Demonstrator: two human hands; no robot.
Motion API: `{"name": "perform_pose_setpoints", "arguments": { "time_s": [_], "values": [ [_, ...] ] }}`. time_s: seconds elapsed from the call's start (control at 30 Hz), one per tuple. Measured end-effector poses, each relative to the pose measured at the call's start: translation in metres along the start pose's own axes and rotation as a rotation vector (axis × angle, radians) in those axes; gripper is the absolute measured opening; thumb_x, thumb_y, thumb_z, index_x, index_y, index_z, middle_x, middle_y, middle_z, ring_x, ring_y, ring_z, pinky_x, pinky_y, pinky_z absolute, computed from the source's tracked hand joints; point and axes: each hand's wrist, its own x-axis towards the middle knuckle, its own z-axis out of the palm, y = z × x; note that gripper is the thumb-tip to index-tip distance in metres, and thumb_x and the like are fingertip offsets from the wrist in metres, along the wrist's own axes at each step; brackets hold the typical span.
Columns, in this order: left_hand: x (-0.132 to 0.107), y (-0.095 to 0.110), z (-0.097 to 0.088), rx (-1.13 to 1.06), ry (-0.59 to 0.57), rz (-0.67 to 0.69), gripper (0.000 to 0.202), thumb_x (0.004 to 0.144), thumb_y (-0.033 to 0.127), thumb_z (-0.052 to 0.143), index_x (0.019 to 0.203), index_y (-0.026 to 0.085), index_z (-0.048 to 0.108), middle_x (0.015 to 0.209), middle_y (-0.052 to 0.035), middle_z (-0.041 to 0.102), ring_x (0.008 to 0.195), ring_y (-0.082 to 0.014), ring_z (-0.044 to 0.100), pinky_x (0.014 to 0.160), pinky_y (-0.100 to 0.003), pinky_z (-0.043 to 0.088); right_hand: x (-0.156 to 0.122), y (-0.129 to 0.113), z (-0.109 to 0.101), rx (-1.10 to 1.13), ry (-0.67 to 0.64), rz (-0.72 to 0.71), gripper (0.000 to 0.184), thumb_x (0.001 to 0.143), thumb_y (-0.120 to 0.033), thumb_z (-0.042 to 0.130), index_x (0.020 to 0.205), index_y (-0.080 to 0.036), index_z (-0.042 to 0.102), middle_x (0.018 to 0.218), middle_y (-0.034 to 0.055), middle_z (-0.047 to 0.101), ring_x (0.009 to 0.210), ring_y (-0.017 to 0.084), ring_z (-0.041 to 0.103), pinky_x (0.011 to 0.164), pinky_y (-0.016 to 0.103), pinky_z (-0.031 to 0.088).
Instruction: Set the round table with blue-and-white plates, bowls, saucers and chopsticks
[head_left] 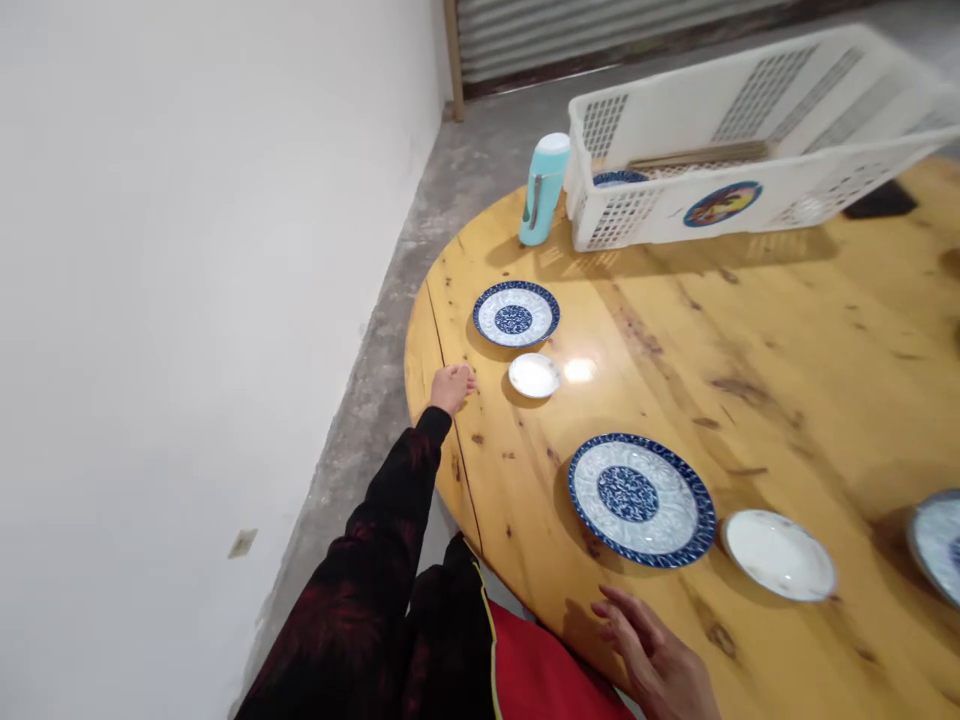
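Clerk: Item, left hand (453, 388): grip released, fingers loosely bent, nothing visible in it. Position: left side of the desk (487, 460), just left of a small white saucer (534, 376).

Assessor: Companion piece?

Clerk: Blue-rimmed far plate (516, 314), patterned centre, just beyond that saucer. Condition risk: chipped rim, should a knuckle push the saucer into it.

Assessor: Right hand (664, 660)?

Clerk: Grip released, fingers spread, holding nothing. Position: near edge of the desk, just short of the blue-rimmed near plate (641, 500). Contact with the desk: cannot tell.

Assessor: Hazards there?

Clerk: One white near dish (780, 555), just right of that plate. A rightward nudge would knock the two together; a pull on the plate's rim could tip it over the near edge.

Assessor: Sleeve?

Clerk: Black, dark-red pattern (382, 510), left arm. A wide sweep to the right could drag the saucer along.

Assessor: Far stock?

Clerk: Turquoise bottle (543, 195), white lid, beside a white plastic basket (637, 215). Tall and narrow, near the desk's curved edge; likely to topple if the basket is shoved left.
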Motion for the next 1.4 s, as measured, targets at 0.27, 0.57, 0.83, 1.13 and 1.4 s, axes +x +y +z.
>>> {"name": "perform_pose_setpoints", "arguments": {
  "time_s": [0.27, 0.57, 0.83, 1.13, 1.4],
  "values": [
    [0.103, 0.015, 0.035, 0.042, -0.141, -0.014, 0.036, 0.092, 0.042, 0.066, 0.074, 0.012, 0.057, 0.068, -0.0048, 0.065, 0.057, -0.0096, 0.063, 0.06, -0.021, 0.052, -0.01, -0.014, 0.036, -0.057, 0.152, 0.103, 0.056, 0.081, -0.072, 0.05, 0.109, -0.026, 0.069, 0.097, 0.0086, 0.08, 0.093, 0.029, 0.077, 0.069, 0.034, 0.064],
    [0.124, 0.038, 0.057, 0.098, -0.159, -0.024, 0.021, 0.093, 0.023, 0.06, 0.075, 0.012, 0.056, 0.057, -0.0003, 0.061, 0.055, -0.009, 0.061, 0.062, -0.022, 0.053, 0.006, -0.042, 0.05, -0.026, 0.211, 0.112, 0.051, 0.087, -0.061, 0.047, 0.11, -0.021, 0.067, 0.096, 0.0107, 0.08, 0.089, 0.028, 0.077, 0.078, 0.036, 0.062],
    [0.091, 0.074, 0.046, 0.215, -0.096, 0.116, 0.018, 0.092, 0.01, 0.049, 0.074, 0.015, 0.053, 0.061, 0.0058, 0.054, 0.057, -0.005, 0.049, 0.065, -0.024, 0.05, 0.018, -0.056, 0.025, 0.104, 0.296, -0.003, 0.04, 0.092, -0.05, 0.049, 0.11, -0.019, 0.067, 0.09, 0.0093, 0.078, 0.074, 0.024, 0.076, 0.067, 0.033, 0.06],
    [-0.031, 0.069, 0.044, 0.277, -0.562, 0.283, 0.024, 0.08, 0.039, 0.065, 0.082, 0.015, 0.063, 0.072, 0.0017, 0.062, 0.062, -0.0118, 0.055, 0.057, -0.025, 0.051, 0.06, -0.083, -0.021, 0.218, 0.484, -0.132, 0.044, 0.097, -0.055, 0.048, 0.112, -0.018, 0.065, 0.086, 0.0065, 0.074, 0.067, 0.019, 0.071, 0.067, 0.032, 0.057],
    [-0.108, 0.013, 0.079, 0.513, -0.914, 0.243, 0.024, 0.089, 0.032, 0.047, 0.07, 0.018, 0.05, 0.061, 0.0039, 0.047, 0.057, -0.0106, 0.047, 0.056, -0.022, 0.039, 0.065, -0.059, -0.039, -0.083, 0.672, -0.027, 0.047, 0.095, -0.063, 0.043, 0.086, -0.02, 0.063, 0.059, 0.0022, 0.059, 0.056, 0.019, 0.057, 0.057, 0.029, 0.044]
  ]
}}
